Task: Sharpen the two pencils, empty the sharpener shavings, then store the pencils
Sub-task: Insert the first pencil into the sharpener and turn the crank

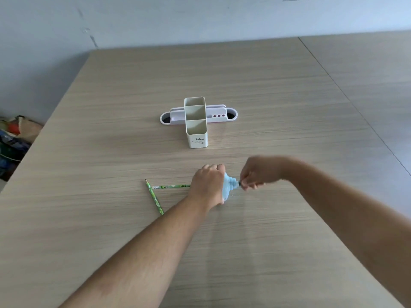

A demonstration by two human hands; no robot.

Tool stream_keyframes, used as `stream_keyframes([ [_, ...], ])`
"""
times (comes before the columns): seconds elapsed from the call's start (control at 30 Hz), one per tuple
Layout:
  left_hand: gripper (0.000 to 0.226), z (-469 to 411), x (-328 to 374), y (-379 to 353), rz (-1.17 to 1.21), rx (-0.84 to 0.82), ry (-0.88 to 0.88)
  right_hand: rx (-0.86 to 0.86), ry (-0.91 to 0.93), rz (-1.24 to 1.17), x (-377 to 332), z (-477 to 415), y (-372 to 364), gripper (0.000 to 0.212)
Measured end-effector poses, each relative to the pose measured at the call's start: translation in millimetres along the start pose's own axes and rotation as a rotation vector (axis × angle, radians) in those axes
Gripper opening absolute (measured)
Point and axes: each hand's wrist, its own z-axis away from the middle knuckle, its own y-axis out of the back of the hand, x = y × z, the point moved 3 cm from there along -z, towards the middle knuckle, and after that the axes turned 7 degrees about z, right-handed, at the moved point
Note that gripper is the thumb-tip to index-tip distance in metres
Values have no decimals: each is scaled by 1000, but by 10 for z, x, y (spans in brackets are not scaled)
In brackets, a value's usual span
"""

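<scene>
A light blue sharpener (229, 188) stands on the wooden table (266, 230), and my left hand (209, 182) is closed around its left side. My right hand (258, 172) pinches a small dark crank on the sharpener's right side. One green pencil (171, 186) lies level, eraser end to the left, and its other end runs behind my left hand toward the sharpener. The second green pencil (154, 197) lies loose on the table at a slant, with its sharp tip pointing away from me.
A cream pencil holder (196, 123) with three open compartments stands farther back at the table's middle. A white desk organizer (231, 114) with small holes lies across behind it. Bags sit on the floor at the far left (13, 138).
</scene>
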Motion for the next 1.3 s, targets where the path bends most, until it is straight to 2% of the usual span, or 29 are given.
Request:
stream_keyframes([
  [0.07, 61, 3, 2, -3, -11, -6, -3, 194, -62, 5, 57, -192, 205, 20],
  [0.13, 63, -8, 6, -9, -1, -17, 5, 310, -170, 100, 70, -390, 56, 23],
  [0.2, 63, -18, -1, -13, 14, -20, 27, 231, -205, 214, 34, -436, -304, 26],
  [0.27, 63, -19, -6, -26, 11, -13, 31, 11, -131, 255, 17, -273, -503, 26],
  [0.33, 60, -14, -2, -35, -5, -3, 14, -160, -28, 78, 3, -70, -341, 24],
  [0.37, 59, -9, 0, -31, -11, 3, 7, -147, 7, 7, -12, -11, -181, 23],
  [0.47, 62, -14, 2, -25, -28, -1, -3, 154, -11, -118, 80, -168, 189, 21],
  [0.57, 62, -23, 4, -31, -16, -7, 4, 344, -179, 9, 129, -441, -34, 25],
  [0.63, 61, -29, 0, -33, 0, -10, 27, 264, -217, 105, 123, -488, -372, 25],
  [0.7, 62, -24, 1, -38, 1, -7, 29, 71, -139, 219, 88, -324, -545, 24],
  [0.77, 58, -12, 6, -40, -7, 7, 14, -76, -22, 105, 50, -72, -395, 24],
  [0.8, 56, -9, 6, -36, -9, 16, 3, -67, 18, 47, 22, 11, -234, 27],
  [0.87, 57, -6, 2, -27, -14, 20, -6, 113, 13, -32, 69, -33, 73, 30],
  [0.97, 62, -18, 9, -24, -21, -10, -5, 365, -147, -16, 148, -363, 94, 21],
  [1.0, 62, -21, 7, -21, -13, -12, 5, 357, -198, 25, 150, -458, -58, 22],
  [1.07, 61, -18, 5, -18, 3, -13, 29, 185, -209, 154, 113, -476, -416, 23],
  [1.13, 63, -17, 6, -29, -1, -14, 26, -35, -120, 136, 87, -268, -514, 23],
  [1.2, 60, -8, 3, -33, -11, 1, 6, -117, 3, 51, 32, -54, -262, 22],
  [1.3, 60, -13, 5, -16, -29, 7, -12, 205, -24, -46, 106, -149, 189, 23],
])
